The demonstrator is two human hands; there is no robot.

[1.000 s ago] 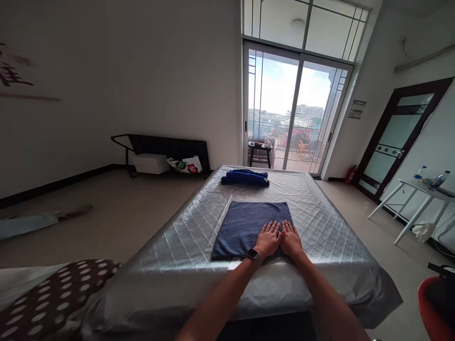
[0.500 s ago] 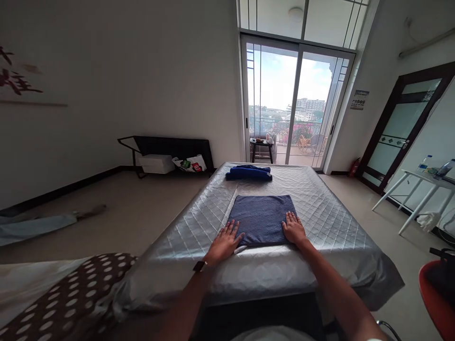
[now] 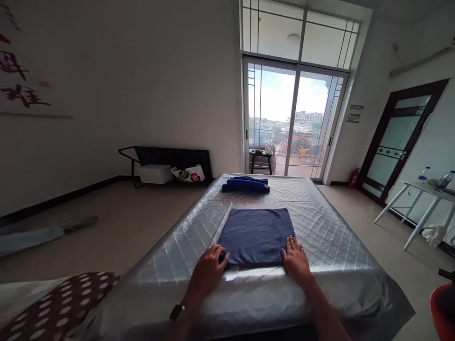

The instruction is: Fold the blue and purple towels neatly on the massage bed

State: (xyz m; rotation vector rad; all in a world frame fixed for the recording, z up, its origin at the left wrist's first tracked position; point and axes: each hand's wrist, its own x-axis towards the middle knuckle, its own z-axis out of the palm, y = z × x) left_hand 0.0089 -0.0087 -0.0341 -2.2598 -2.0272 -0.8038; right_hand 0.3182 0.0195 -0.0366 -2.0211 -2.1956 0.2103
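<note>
My left grip (image 3: 210, 266) pinches near corner of blue towel (image 3: 258, 236); right grip (image 3: 295, 258) rests flat, fingers together.

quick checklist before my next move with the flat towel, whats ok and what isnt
1. Towel laid out flat: ok, the dark blue towel is spread out.
2. Right hand placed: ok, the right hand lies at its right edge, fingers extended.
3. Left hand's hold: cannot tell, the left hand curls at the near left corner and hides part of it.
4. Bright blue cloth out of the way: ok, the bright blue bundle sits beyond the towel, apart from it.
5. Surface smooth: not ok, the silver cover is creased.
</note>
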